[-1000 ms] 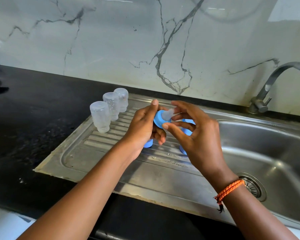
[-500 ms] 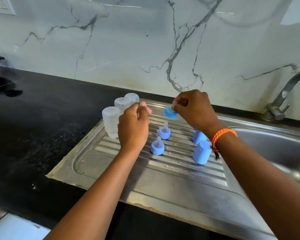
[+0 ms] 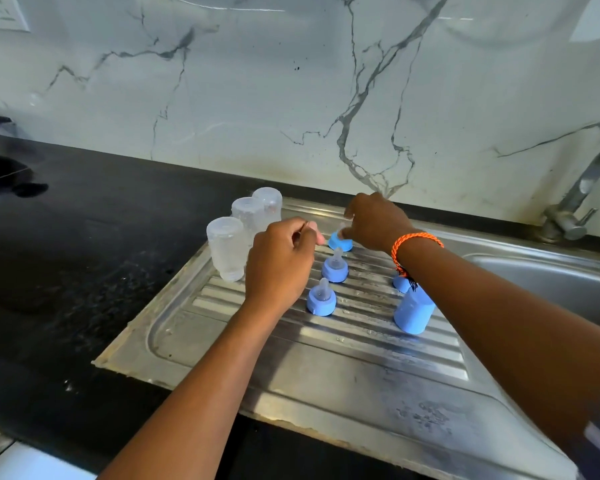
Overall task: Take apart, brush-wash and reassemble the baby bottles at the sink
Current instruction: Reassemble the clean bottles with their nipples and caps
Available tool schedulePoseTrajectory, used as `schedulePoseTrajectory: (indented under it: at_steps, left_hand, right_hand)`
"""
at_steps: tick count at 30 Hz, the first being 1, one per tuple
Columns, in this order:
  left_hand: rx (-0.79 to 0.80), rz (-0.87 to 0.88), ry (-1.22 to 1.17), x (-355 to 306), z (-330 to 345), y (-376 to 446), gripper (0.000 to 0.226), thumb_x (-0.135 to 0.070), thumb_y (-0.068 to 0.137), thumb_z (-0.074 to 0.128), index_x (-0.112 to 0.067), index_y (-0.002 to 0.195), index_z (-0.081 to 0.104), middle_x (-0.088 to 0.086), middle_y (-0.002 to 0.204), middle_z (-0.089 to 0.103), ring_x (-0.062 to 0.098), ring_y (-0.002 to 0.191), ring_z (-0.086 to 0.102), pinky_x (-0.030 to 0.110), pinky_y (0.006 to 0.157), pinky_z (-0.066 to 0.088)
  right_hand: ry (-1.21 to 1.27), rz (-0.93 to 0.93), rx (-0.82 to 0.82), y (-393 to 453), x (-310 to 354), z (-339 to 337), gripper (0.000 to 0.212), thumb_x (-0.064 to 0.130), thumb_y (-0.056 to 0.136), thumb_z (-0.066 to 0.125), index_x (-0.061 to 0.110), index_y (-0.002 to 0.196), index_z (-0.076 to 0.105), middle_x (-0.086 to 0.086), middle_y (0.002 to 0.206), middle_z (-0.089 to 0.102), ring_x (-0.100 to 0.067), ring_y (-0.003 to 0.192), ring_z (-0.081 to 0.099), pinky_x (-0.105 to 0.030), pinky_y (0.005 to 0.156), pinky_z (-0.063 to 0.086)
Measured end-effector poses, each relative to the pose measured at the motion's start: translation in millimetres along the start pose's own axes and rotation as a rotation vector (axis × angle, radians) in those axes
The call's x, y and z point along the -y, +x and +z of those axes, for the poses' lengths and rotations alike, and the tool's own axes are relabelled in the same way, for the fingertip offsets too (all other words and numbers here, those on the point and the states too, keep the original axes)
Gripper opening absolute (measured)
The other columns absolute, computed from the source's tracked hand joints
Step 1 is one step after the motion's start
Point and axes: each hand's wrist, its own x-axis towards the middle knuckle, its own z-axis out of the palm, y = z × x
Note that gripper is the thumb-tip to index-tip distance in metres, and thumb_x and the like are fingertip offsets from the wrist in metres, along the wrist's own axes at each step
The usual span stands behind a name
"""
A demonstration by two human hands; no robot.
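Steel drainboard: right hand hides third nipple ring

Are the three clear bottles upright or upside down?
Upside down: the clear bottles stand on the drainboard with threaded necks down, closed bases up.
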Motion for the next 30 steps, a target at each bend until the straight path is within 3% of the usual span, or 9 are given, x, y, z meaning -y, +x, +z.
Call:
schedulePoseTrajectory:
  at_steps: [4, 6, 8, 11, 14, 19, 23, 26, 30]
  left_hand:
    - [-0.249, 0.242, 0.261, -2, -5, 0, 0.022, -0.032, 0.105, 0.055, -0.024, 0.094, 0.073, -0.008, 0.087, 0.066, 0.006, 0.075, 0.056, 0.015, 0.059, 0.034]
    - [-0.494, 0.302, 0.410, 1, -17, 7, 0.018, -0.042, 0.100, 0.061, -0.027, 0.105, 0.069, -0.004, 0.105, 0.058, 0.010, 0.092, 0.047, 0.021, 0.067, 0.031]
    - [-0.603, 0.197, 0.524, 11, -33, 17, 0.042, -0.057, 0.088, 0.069, -0.030, 0.119, 0.060, 0.002, 0.123, 0.051, 0.024, 0.109, 0.047, 0.034, 0.081, 0.035]
    - [-0.514, -0.024, 0.618, 28, -48, 18, 0.079, -0.065, 0.072, 0.077, -0.024, 0.134, 0.048, 0.012, 0.138, 0.044, 0.036, 0.122, 0.046, 0.050, 0.093, 0.040]
    - [-0.339, -0.152, 0.640, 34, -50, 12, 0.089, -0.053, 0.072, 0.086, -0.022, 0.142, 0.041, 0.016, 0.137, 0.046, 0.042, 0.117, 0.055, 0.057, 0.087, 0.047]
    - [-0.258, -0.261, 0.655, 33, -48, 4, 0.071, -0.033, 0.081, 0.083, -0.017, 0.138, 0.044, 0.019, 0.126, 0.056, 0.046, 0.109, 0.059, 0.053, 0.073, 0.048]
    - [-0.544, -0.044, 0.675, 20, -51, 5, 0.045, -0.047, 0.088, 0.070, -0.020, 0.120, 0.053, 0.014, 0.109, 0.057, 0.042, 0.078, 0.062, 0.042, 0.057, 0.039]
    - [-0.675, 0.257, 0.395, 9, -41, 3, 0.039, -0.057, 0.094, 0.064, -0.023, 0.113, 0.059, 0.000, 0.102, 0.059, 0.019, 0.076, 0.053, 0.033, 0.063, 0.041]
    - [-0.133, 0.009, -0.550, -12, -8, -8, 0.033, -0.067, 0.097, 0.058, -0.034, 0.097, 0.065, 0.000, 0.081, 0.065, 0.017, 0.054, 0.052, 0.031, 0.047, 0.044]
  right_hand:
    - [0.089, -0.069, -0.289, -30, 11, -24, 0.043, 0.033, 0.102, 0.062, 0.017, 0.141, 0.060, -0.010, 0.127, 0.068, -0.030, 0.118, 0.062, -0.045, 0.092, 0.056]
    - [0.155, -0.125, -0.392, -56, 26, -35, 0.032, 0.028, 0.102, 0.055, 0.022, 0.131, 0.065, -0.006, 0.117, 0.070, -0.029, 0.110, 0.062, -0.044, 0.085, 0.056]
    - [0.221, -0.142, -0.339, -84, 43, -36, 0.021, 0.028, 0.099, 0.054, 0.026, 0.113, 0.069, -0.003, 0.104, 0.072, -0.029, 0.095, 0.065, -0.042, 0.077, 0.056]
    - [0.203, -0.185, -0.149, -126, 57, -19, 0.022, 0.038, 0.101, 0.055, 0.027, 0.111, 0.071, -0.005, 0.107, 0.071, -0.030, 0.101, 0.066, -0.042, 0.080, 0.056]
    - [0.043, -0.220, -0.088, -151, 60, 6, 0.033, 0.043, 0.102, 0.055, 0.024, 0.127, 0.066, -0.007, 0.124, 0.065, -0.029, 0.119, 0.058, -0.042, 0.088, 0.055]
    - [0.078, -0.207, -0.061, -161, 51, 22, 0.031, 0.018, 0.099, 0.061, 0.021, 0.130, 0.057, -0.008, 0.125, 0.060, -0.034, 0.112, 0.062, -0.044, 0.079, 0.056]
    - [0.376, -0.167, -0.224, -170, 36, 12, 0.039, 0.027, 0.098, 0.067, 0.028, 0.136, 0.057, -0.003, 0.126, 0.062, -0.026, 0.106, 0.065, -0.047, 0.083, 0.056]
    - [0.721, -0.093, -0.377, -177, 18, 0, 0.039, 0.036, 0.097, 0.073, 0.034, 0.135, 0.064, 0.008, 0.117, 0.066, -0.011, 0.083, 0.065, -0.036, 0.080, 0.056]
    - [1.143, -0.101, -0.406, -184, 0, -12, 0.032, 0.017, 0.096, 0.076, 0.027, 0.127, 0.072, 0.013, 0.103, 0.070, -0.005, 0.074, 0.061, -0.019, 0.072, 0.051]
